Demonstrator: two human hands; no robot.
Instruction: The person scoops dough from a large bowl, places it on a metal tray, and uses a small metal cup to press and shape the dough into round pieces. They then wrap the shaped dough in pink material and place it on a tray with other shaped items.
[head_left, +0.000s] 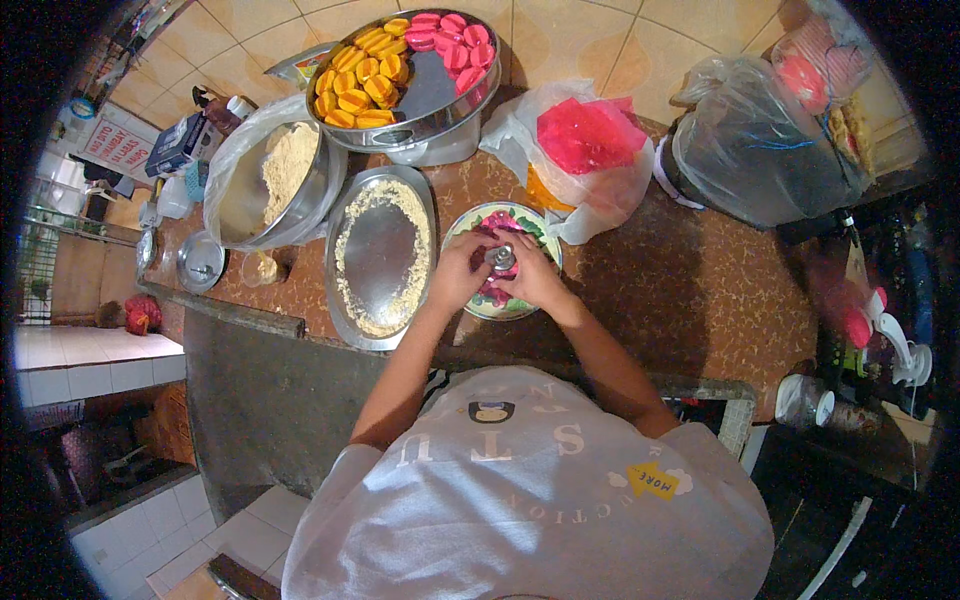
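My left hand (463, 270) and my right hand (534, 274) meet over a round plate (483, 306) with a floral, green-leaf pattern. Between them is a small metal tool with a round knob top (502, 257), and the fingers of both hands curl around it. Its lower part is hidden by the hands. Pink shows on the plate beneath; I cannot tell print from wrapper there. Left of the plate lies an oval metal tray (381, 262) with pale crumbly powder around its inner edge. Beyond the plate, a plastic bag (626, 191) holds pink and orange sheets.
A plastic-lined metal basin (238, 187) holds pale powder. Behind, a round metal pan (435, 82) carries yellow and pink wrapped pieces, raised on a plastic container (439, 146). A metal lid (201, 262) and small cup (262, 268) stand left. A plastic-covered pot (757, 150) stands at right.
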